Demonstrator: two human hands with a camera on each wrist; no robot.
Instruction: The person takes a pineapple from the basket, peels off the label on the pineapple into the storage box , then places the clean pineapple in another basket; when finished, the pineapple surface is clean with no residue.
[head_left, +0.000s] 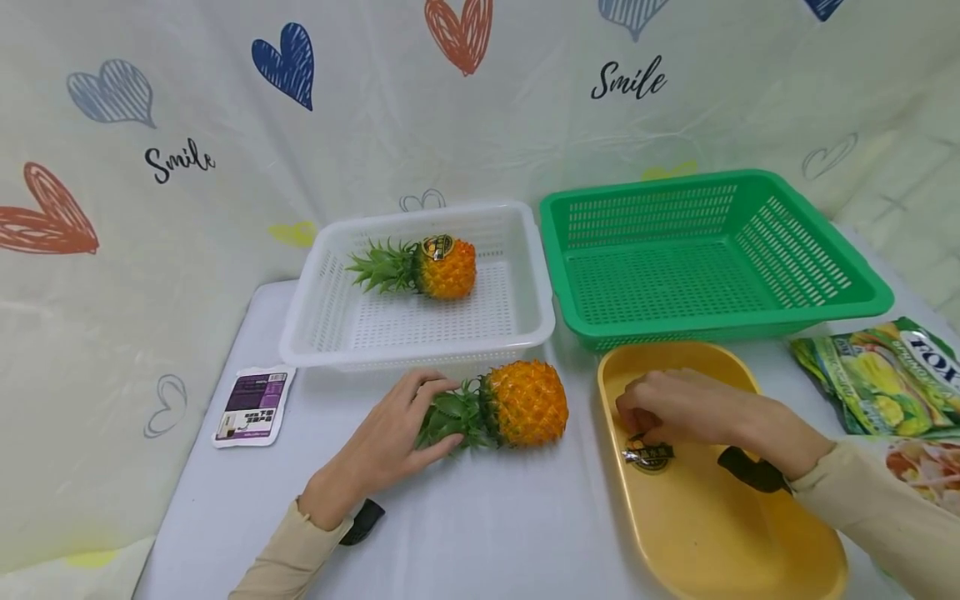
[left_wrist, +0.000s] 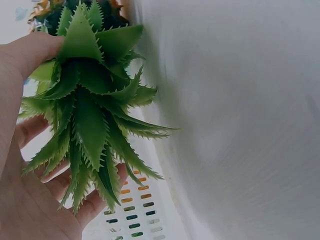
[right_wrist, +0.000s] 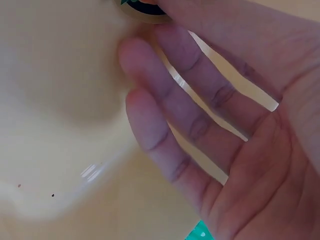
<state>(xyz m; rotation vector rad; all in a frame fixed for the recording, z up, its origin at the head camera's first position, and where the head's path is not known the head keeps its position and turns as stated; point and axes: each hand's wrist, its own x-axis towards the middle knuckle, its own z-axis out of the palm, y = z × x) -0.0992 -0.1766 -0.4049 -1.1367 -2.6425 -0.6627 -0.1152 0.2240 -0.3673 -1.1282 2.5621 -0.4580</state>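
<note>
Wrapping the left grip [head_left: 384, 433] round the green leafy crown [left_wrist: 89, 115] of an orange pineapple [head_left: 527, 404], thumb on the near side and fingers round the far side. Holding that pineapple on its side, with its fruit body at three o'clock from the left grip, over or on the white desk [head_left: 480, 533]; cannot tell whether touching it. Reaching the right grip [head_left: 678, 406] into a yellow basin [head_left: 735, 533], at three o'clock from the pineapple, and pinching a black-and-gold label [head_left: 651, 457] by its upper edge, just beyond the fingertips at seven o'clock. Facing a white perforated basket [head_left: 390, 323] at twelve o'clock from the left grip, and in it a second pineapple [head_left: 453, 275], lying with its crown towards nine o'clock and bearing a similar round sticker [head_left: 438, 247]. Having a green perforated basket [head_left: 667, 283] between twelve and one o'clock from the right grip, a green-and-yellow FOX packet [head_left: 885, 387] near three o'clock from it, and a purple-and-white packet [head_left: 255, 404] at nine o'clock from the left grip.
</note>
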